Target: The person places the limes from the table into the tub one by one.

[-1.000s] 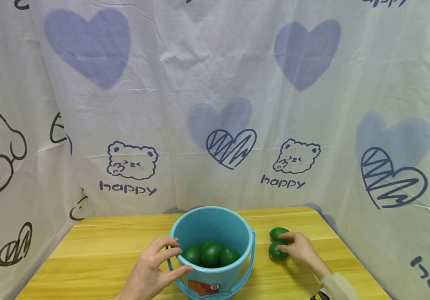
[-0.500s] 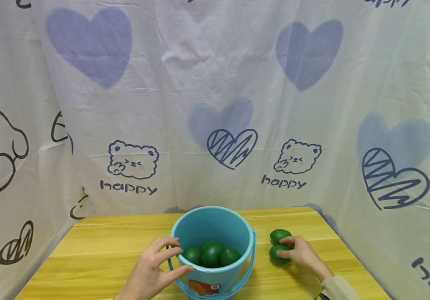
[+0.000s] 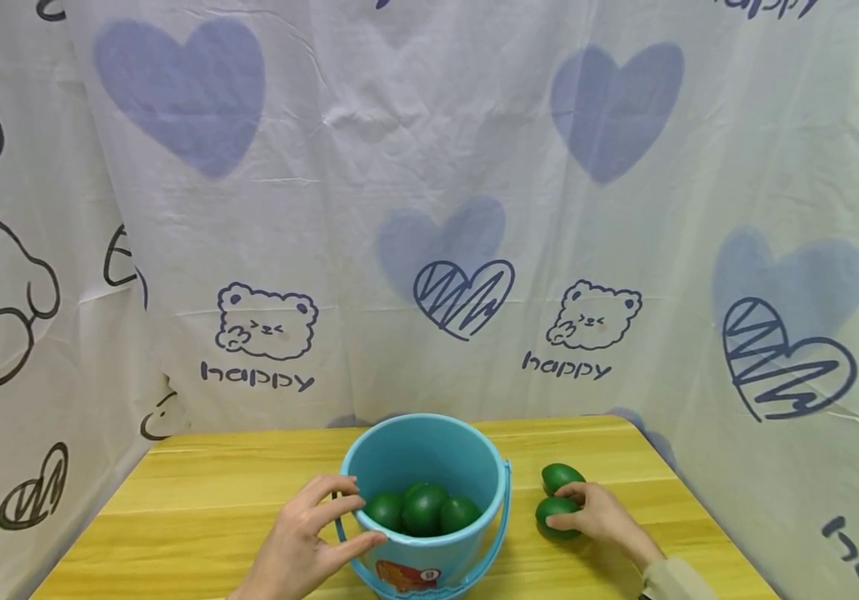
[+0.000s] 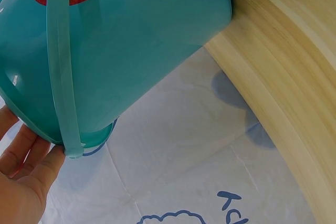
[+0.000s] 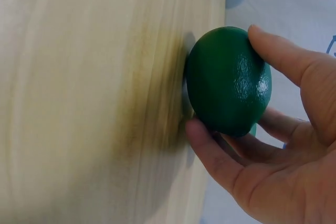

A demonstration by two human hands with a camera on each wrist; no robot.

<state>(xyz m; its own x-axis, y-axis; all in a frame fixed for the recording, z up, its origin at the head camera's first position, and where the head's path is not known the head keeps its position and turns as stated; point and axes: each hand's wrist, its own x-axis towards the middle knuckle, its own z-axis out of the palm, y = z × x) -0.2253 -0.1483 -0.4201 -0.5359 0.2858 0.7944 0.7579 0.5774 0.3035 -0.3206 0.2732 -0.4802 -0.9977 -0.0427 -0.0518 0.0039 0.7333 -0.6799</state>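
My left hand holds the left rim of a light-blue plastic bucket, with the thumb along its near side. The left wrist view shows fingertips right at the bucket's rim and the handle strap hanging across its side. Several green limes lie inside the bucket. To the right of it, my right hand pinches the nearer of two limes between thumb and fingers. The right wrist view gives a close look at this glossy lime. The farther lime lies just behind it.
The yellow wood-grain table carries the bucket and limes. A white curtain printed with hearts and bears hangs behind the table and along both sides. The bucket's handle hangs down at its right side.
The right hand and the nearer lime have come slightly toward me. The farther lime has also shifted a little nearer. The left hand and the bucket have stayed in place.
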